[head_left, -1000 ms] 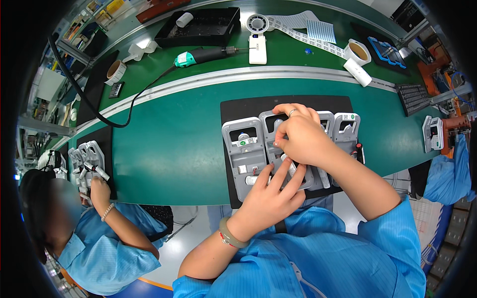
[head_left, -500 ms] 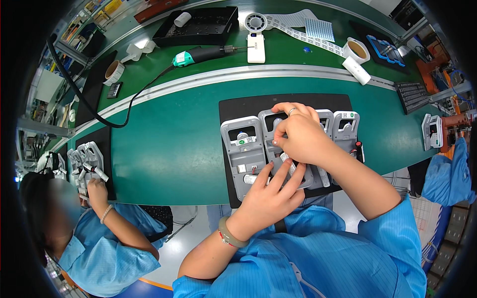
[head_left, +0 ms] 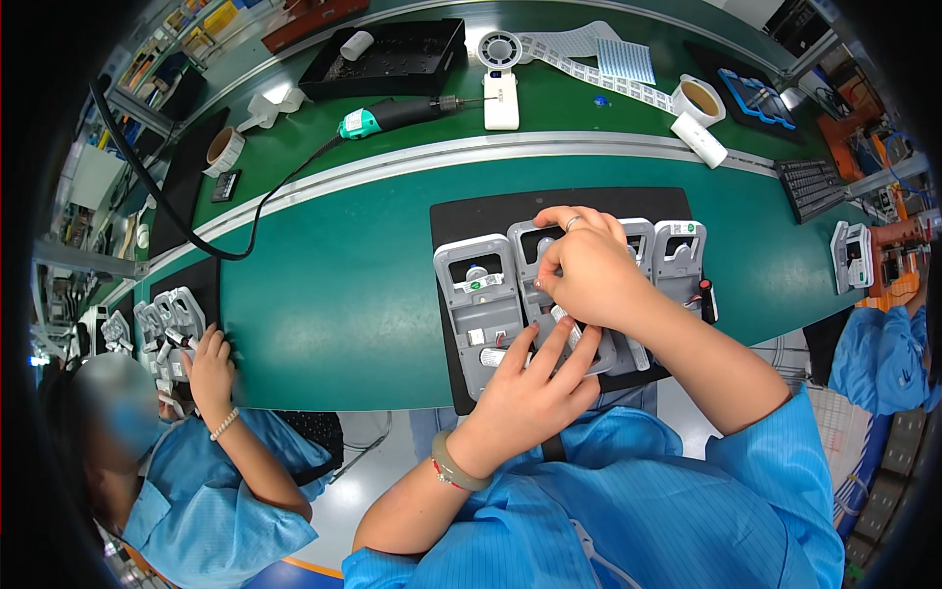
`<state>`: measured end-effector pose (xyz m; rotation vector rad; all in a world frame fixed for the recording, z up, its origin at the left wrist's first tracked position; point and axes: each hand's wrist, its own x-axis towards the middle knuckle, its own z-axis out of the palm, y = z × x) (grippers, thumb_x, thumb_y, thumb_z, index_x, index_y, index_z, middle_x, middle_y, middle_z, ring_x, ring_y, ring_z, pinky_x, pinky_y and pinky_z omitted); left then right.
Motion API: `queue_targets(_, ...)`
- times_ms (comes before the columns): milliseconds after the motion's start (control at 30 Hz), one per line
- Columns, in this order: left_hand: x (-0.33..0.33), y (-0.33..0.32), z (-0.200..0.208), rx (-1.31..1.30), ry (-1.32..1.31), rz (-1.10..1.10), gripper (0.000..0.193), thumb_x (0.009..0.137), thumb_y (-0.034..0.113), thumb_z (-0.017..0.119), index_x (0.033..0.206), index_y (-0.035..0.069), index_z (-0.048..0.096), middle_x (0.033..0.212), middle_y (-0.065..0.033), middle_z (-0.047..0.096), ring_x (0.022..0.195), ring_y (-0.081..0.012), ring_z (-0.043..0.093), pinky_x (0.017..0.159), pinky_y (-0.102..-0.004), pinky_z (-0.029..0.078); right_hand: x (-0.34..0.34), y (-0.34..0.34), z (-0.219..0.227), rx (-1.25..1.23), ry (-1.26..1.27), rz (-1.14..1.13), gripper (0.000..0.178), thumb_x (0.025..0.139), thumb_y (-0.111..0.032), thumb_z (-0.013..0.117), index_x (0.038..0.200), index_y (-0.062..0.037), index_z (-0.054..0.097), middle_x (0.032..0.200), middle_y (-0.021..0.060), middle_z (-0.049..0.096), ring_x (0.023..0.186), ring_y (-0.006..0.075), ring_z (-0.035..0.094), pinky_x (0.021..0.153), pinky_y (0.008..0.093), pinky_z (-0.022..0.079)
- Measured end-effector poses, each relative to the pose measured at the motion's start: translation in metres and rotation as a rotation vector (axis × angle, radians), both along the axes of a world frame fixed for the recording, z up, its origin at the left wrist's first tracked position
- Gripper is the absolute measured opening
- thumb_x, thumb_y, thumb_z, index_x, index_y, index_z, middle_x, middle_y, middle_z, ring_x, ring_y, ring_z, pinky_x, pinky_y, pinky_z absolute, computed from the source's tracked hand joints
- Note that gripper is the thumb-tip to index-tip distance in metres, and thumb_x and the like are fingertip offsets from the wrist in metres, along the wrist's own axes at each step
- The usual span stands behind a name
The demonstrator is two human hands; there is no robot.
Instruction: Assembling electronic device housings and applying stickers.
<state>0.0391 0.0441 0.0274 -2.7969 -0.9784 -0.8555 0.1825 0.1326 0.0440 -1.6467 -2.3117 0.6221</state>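
Several grey plastic housings [head_left: 477, 257] with handle-like loops stand in a row on a black mat [head_left: 559, 199]. My left hand [head_left: 535, 393] lies with its fingers spread over the lower part of the second housing from the left. Above that housing's upper half, my right hand [head_left: 597, 273] is bent, thumb and index finger pinched together. Whatever sits between those fingertips is hidden. A white cylinder [head_left: 494, 357] with wires rests in the leftmost housing. Beside the rightmost housing [head_left: 679, 249] is a small black cylinder with a red end [head_left: 706, 297].
Behind the aluminium rail [head_left: 392, 148] lie an electric screwdriver [head_left: 392, 116], a white handheld fan [head_left: 501, 98], a black tray [head_left: 383, 80] and label rolls [head_left: 699, 100]. A keyboard [head_left: 810, 188] is at right. At left a co-worker's hand [head_left: 209, 371] is by more grey housings.
My two hands keep nearly the same pose and place. The co-worker's hand has risen and opened out beside their housings. The whole view has shifted slightly.
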Motion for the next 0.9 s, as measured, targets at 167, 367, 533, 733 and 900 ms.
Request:
queue_targets(167, -0.001, -0.001, 0.0, -0.027, -0.006, -0.023, 0.014, 0.078, 0.021, 0.061, 0.071, 0.011, 0.054, 0.125, -0.0119, 0.056, 0.112, -0.0285, 0.055, 0.088, -0.0448, 0.05, -0.001, -0.001, -0.001, 0.012, -0.012, -0.015, 0.002, 0.067, -0.011, 0.072, 0.066, -0.0094, 0.071, 0.13, 0.0074, 0.054, 0.125, 0.03, 0.042, 0.108, 0.046, 0.024)
queue_targets(367, 0.0, 0.001, -0.001, 0.009, 0.009, 0.0, 0.013, 0.074, 0.019, 0.064, 0.068, 0.016, 0.053, 0.12, -0.0079, 0.06, 0.109, -0.0277, 0.057, 0.088, -0.0409, 0.05, -0.001, 0.0, -0.002, 0.03, 0.002, -0.028, 0.003, 0.067, -0.012, 0.071, 0.066, -0.0086, 0.072, 0.127, 0.008, 0.056, 0.123, 0.0303, 0.043, 0.108, 0.0453, 0.026)
queue_targets(533, 0.0, 0.002, -0.001, 0.005, 0.009, -0.01, 0.013, 0.074, 0.019, 0.064, 0.068, 0.016, 0.053, 0.119, -0.0078, 0.061, 0.108, -0.0277, 0.057, 0.087, -0.0406, 0.05, 0.0, 0.0, -0.005, 0.067, 0.011, -0.029, 0.004, 0.066, -0.012, 0.071, 0.065, -0.0084, 0.072, 0.126, 0.0079, 0.057, 0.122, 0.0303, 0.045, 0.107, 0.045, 0.027)
queue_targets(733, 0.0, 0.002, -0.003, 0.009, 0.005, -0.006, 0.013, 0.074, 0.019, 0.064, 0.068, 0.016, 0.053, 0.118, -0.0079, 0.061, 0.108, -0.0279, 0.058, 0.088, -0.0406, 0.05, -0.003, 0.0, -0.01, 0.073, 0.019, -0.055, 0.003, 0.064, -0.012, 0.072, 0.064, -0.0085, 0.071, 0.125, 0.0073, 0.058, 0.122, 0.0293, 0.045, 0.107, 0.0449, 0.027)
queue_targets(900, -0.001, 0.0, -0.002, 0.003, 0.014, -0.004, 0.012, 0.074, 0.019, 0.065, 0.069, 0.017, 0.054, 0.118, -0.0082, 0.06, 0.107, -0.0284, 0.058, 0.088, -0.0406, 0.05, -0.013, -0.002, -0.004, 0.11, -0.093, -0.052, 0.005, 0.062, -0.012, 0.074, 0.061, -0.0083, 0.071, 0.12, 0.0064, 0.059, 0.119, 0.0257, 0.047, 0.103, 0.0419, 0.03)
